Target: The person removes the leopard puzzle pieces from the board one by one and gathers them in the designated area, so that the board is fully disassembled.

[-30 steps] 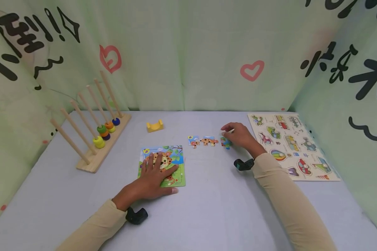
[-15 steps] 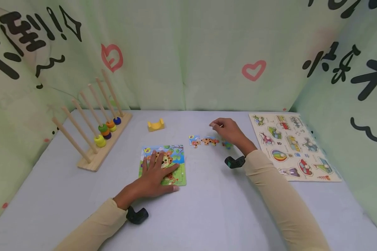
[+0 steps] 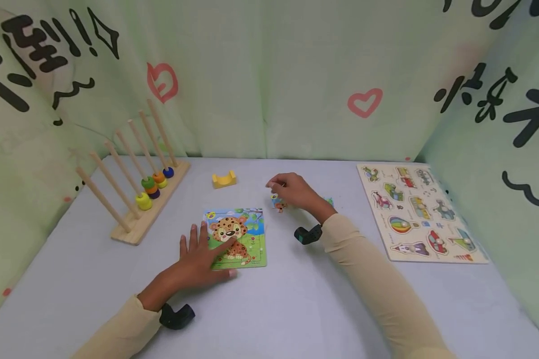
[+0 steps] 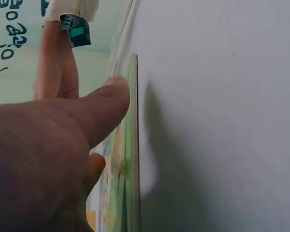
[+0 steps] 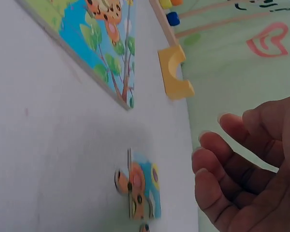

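Note:
A leopard picture puzzle (image 3: 253,239) lies flat on the table, its leopard now largely in view. My left hand (image 3: 196,259) is at the puzzle's left and lower-left side, fingers straight and spread, the forefinger reaching over the picture. In the left wrist view the thumb (image 4: 104,104) is beside the board's edge. My right hand (image 3: 296,192) hovers above loose jigsaw pieces (image 3: 277,203) and hides some of them. Its fingers are loosely bent, and the right wrist view shows nothing between them. Below the fingertips there, one blue-and-orange jigsaw piece (image 5: 147,188) lies on the table.
A wooden peg stand (image 3: 150,214) with coloured beads is at the left. Behind the puzzle sits a yellow arch block (image 3: 224,179). A wooden picture board (image 3: 419,214) lies at the right. Printed curtains (image 3: 305,99) enclose the table's back and sides.
My right hand has moved left, from beside the rightmost loose piece to above the leftmost one. My left hand has slid left, uncovering the leopard picture.

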Action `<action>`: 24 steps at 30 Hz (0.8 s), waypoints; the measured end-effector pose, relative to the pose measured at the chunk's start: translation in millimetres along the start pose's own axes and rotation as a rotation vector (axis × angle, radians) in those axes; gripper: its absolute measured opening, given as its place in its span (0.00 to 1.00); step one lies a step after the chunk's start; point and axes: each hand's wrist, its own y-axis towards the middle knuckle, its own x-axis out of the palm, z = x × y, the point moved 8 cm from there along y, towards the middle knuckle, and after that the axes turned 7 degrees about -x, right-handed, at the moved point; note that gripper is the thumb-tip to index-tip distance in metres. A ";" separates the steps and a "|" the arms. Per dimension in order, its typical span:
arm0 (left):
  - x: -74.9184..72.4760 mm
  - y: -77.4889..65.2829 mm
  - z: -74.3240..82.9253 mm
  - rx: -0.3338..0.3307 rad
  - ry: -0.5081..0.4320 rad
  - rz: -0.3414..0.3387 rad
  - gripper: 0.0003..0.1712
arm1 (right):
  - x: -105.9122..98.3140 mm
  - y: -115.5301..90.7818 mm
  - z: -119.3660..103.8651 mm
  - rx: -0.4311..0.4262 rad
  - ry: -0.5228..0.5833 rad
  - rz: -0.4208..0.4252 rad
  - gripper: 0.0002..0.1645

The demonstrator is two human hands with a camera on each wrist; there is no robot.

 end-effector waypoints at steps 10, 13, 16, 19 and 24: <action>4.0 -5.2 -1.3 0.002 0.037 -0.030 0.46 | 60.0 16.8 -50.8 -0.106 0.102 -0.215 0.21; 5.1 -4.1 -1.0 0.003 0.036 -0.032 0.47 | 74.6 17.5 -59.4 -0.111 0.160 -0.255 0.22; 4.7 -4.2 -1.0 0.001 0.031 -0.034 0.47 | 88.0 16.6 -65.6 -0.092 0.230 -0.300 0.23; 3.4 -5.5 -0.7 0.000 0.025 -0.033 0.47 | 99.5 15.5 -68.8 -0.072 0.311 -0.338 0.23; 3.2 -6.5 -2.3 -0.002 0.023 -0.016 0.47 | 112.1 14.6 -71.2 -0.072 0.372 -0.364 0.23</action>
